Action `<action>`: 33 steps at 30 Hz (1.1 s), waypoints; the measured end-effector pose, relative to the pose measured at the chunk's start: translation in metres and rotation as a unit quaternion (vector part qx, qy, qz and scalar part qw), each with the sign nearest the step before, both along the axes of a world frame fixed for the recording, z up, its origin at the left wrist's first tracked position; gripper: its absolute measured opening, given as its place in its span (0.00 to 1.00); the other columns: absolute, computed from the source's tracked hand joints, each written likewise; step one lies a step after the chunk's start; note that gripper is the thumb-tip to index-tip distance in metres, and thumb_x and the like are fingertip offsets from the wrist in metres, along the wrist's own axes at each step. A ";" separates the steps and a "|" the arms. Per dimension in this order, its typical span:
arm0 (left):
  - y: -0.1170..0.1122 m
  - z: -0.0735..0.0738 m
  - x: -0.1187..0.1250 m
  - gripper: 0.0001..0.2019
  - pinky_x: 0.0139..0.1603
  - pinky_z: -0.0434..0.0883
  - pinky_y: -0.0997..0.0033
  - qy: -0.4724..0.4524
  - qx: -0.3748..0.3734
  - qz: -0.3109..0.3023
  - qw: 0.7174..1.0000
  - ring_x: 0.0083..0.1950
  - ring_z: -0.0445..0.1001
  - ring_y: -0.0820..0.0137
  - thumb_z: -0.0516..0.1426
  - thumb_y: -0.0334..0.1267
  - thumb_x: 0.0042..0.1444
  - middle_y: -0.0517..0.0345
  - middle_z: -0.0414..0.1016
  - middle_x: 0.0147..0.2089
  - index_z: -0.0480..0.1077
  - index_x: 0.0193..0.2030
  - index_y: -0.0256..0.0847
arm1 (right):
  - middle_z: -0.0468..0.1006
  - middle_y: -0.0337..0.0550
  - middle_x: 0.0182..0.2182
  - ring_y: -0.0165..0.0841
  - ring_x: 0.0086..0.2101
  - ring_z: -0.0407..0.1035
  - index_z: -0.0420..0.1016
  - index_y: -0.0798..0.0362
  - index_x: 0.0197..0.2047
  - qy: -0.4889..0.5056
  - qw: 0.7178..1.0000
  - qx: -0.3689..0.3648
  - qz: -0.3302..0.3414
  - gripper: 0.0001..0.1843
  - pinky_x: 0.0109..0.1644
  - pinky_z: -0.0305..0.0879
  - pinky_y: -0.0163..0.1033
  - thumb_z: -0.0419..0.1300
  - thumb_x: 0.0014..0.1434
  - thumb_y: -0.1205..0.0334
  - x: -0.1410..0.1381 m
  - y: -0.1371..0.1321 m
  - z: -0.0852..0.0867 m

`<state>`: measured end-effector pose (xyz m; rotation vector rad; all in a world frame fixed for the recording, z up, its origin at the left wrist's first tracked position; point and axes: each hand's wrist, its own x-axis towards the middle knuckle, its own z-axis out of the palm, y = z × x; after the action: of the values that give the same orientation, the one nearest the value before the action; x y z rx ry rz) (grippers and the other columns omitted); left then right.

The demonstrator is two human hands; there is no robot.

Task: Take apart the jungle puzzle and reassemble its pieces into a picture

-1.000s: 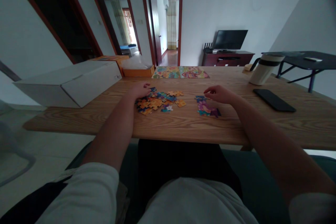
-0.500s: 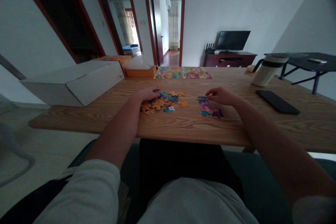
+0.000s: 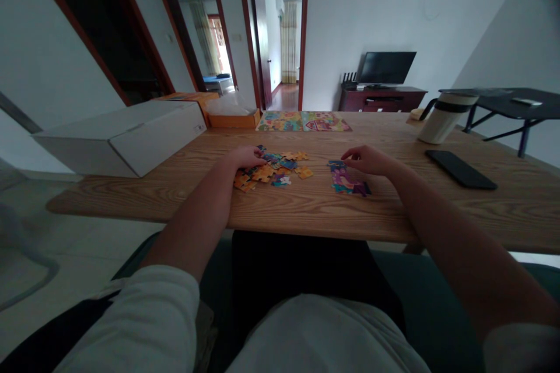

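Loose jigsaw pieces in a messy pile at centre frame on the bench, left hand curled over the pile's left side, fingers loosely together, no clear grip. Right hand just over the top end of the joined pieces, fingertips close together, pinch impossible to tell. Light fingertip contact = best bet, no shoving neighbouring pieces around.

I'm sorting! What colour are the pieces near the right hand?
Puzzle pieces: purple, pink, blue, in head view.

Orange-blue jigsaw pieces (the right-hand group purple and teal)
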<state>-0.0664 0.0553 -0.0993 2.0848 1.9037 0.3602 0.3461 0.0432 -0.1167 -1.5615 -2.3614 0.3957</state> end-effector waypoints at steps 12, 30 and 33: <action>-0.001 0.000 0.010 0.24 0.56 0.72 0.61 0.125 0.005 0.018 0.992 0.54 0.78 0.55 0.65 0.58 0.51 0.52 0.82 0.54 0.79 0.53 0.52 | 0.82 0.48 0.33 0.35 0.31 0.72 0.84 0.55 0.49 0.001 1.000 -0.006 0.000 0.18 0.37 0.65 0.39 0.63 0.62 0.52 0.000 0.001 0.000; 0.007 -0.006 0.018 0.28 0.64 0.64 0.44 0.146 0.034 -0.004 0.989 0.68 0.64 0.44 0.62 0.61 0.52 0.48 0.73 0.65 0.77 0.57 0.51 | 0.81 0.45 0.31 0.34 0.31 0.72 0.83 0.54 0.47 0.009 1.000 -0.005 0.010 0.17 0.35 0.63 0.37 0.63 0.63 0.52 0.002 0.003 -0.002; 0.009 -0.006 0.017 0.29 0.61 0.67 0.51 0.132 0.034 0.003 0.991 0.63 0.70 0.47 0.63 0.62 0.50 0.44 0.77 0.59 0.77 0.53 0.46 | 0.81 0.46 0.31 0.35 0.31 0.72 0.84 0.53 0.47 0.009 1.000 -0.007 0.009 0.17 0.36 0.64 0.38 0.64 0.62 0.51 0.002 0.003 -0.002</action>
<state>-0.0489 0.0640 -0.1053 2.2669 2.0695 0.1584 0.3478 0.0462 -0.1188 -1.5363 -2.3659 0.4294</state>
